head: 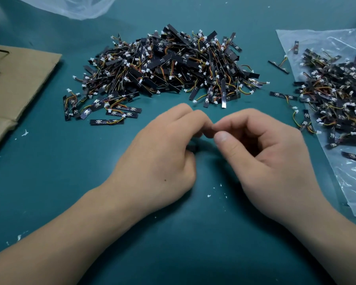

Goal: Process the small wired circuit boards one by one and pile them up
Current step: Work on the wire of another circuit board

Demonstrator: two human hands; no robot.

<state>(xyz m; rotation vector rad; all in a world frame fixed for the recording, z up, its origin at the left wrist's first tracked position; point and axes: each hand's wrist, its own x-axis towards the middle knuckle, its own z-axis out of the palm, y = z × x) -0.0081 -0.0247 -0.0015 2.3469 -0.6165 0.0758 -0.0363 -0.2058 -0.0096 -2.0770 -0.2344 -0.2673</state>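
A big heap of small black circuit boards with red-yellow wires and white plugs lies at the middle back of the teal table. A second heap of boards sits to the right. In front of the big heap my left hand and my right hand meet at their curled fingertips. A dark end of one circuit board shows under my left fingers; the rest of it is hidden. Both hands seem to pinch it between them.
The right heap rests on a clear plastic bag. A flat cardboard piece lies at the left edge. More clear plastic is at the back left. Several single boards lie flat at the front left of the big heap. White crumbs dot the table.
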